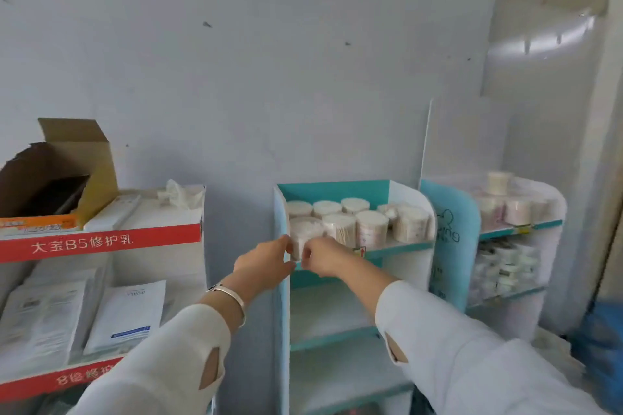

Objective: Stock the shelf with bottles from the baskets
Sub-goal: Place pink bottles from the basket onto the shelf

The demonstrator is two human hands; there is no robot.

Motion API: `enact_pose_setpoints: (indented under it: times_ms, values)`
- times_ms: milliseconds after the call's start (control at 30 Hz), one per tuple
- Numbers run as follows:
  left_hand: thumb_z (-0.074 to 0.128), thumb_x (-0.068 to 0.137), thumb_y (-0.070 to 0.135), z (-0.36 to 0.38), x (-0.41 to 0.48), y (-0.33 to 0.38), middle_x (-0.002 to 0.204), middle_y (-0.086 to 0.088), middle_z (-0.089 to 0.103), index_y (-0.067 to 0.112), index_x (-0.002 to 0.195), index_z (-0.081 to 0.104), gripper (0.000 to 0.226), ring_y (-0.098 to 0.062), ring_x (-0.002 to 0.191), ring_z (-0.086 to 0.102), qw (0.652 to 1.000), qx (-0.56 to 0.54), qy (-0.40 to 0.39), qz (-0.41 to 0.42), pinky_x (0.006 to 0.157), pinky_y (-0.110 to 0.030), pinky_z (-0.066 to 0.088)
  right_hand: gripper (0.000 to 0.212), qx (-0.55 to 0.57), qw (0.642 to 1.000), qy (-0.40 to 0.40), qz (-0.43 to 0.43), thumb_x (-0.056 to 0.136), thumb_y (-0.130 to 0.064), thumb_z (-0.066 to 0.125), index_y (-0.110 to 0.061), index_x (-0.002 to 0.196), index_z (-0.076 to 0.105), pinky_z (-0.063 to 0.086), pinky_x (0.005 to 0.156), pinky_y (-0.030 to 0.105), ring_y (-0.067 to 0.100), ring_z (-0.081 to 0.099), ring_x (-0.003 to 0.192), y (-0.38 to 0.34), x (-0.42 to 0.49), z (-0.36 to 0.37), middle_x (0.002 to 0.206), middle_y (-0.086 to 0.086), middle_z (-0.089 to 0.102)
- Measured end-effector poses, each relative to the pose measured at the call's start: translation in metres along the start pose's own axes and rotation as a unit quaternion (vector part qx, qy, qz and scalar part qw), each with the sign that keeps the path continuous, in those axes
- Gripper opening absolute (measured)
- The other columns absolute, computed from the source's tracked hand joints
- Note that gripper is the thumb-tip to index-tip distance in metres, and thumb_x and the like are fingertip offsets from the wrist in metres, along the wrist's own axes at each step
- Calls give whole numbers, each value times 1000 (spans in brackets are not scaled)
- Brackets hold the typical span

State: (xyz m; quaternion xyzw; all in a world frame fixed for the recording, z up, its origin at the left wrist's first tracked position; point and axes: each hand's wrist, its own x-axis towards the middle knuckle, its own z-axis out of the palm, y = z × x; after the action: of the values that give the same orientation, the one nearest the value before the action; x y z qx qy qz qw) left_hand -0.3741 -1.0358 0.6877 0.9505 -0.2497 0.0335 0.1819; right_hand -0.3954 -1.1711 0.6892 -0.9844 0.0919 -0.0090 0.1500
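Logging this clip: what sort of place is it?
Probably a shop or stockroom: a teal display stand holds tubs of cotton swabs, left hand and right hand gripping the front tub, and a red-banded stand carries skincare packets.

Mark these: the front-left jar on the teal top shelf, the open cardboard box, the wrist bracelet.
front-left jar [306, 225], head view, on its top face.
cardboard box [97, 175], head view, on its tan right side.
bracelet [230, 295], head view, on the silver band.

Left hand [266, 263], right hand [323, 259], outstretched, pinching one bottle [305, 232]
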Motion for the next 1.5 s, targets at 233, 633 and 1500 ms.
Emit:
enact_pose_setpoints:
  times_ms: [233, 633, 1500]
  values:
    - [48, 93, 34, 2, 41, 0, 114, -5, 60, 24, 121, 43, 30, -24, 96, 60, 999, -7, 18, -47, 89, -37, 51, 25, 3, 1000, -9, -29, 93, -26, 46, -17, 110, 62, 41, 74, 27, 26, 61, 102, 11, 51, -8, 113, 7, 63]
    - [47, 93, 32, 29, 51, -20, 113, -5, 60, 24, 120, 44, 28, -26, 97, 59, 998, -33, 29, -49, 85, -36, 49, 26, 19, 998, 34, -40, 94, -23, 44, -11, 109, 62, 50, 84, 37, 29, 60, 98, 14, 52, 14, 111, 13, 63]
    - [46, 92, 28, 143, 59, -76, 106, -6, 62, 22, 118, 46, 27, -27, 94, 60, 967, -107, 79, -217, 77, -36, 48, 28, -10, 981, -46, -186, 94, -26, 47, -23, 120, 56, 49, 75, 33, 27, 60, 101, 23, 109, 119, 113, 5, 65]
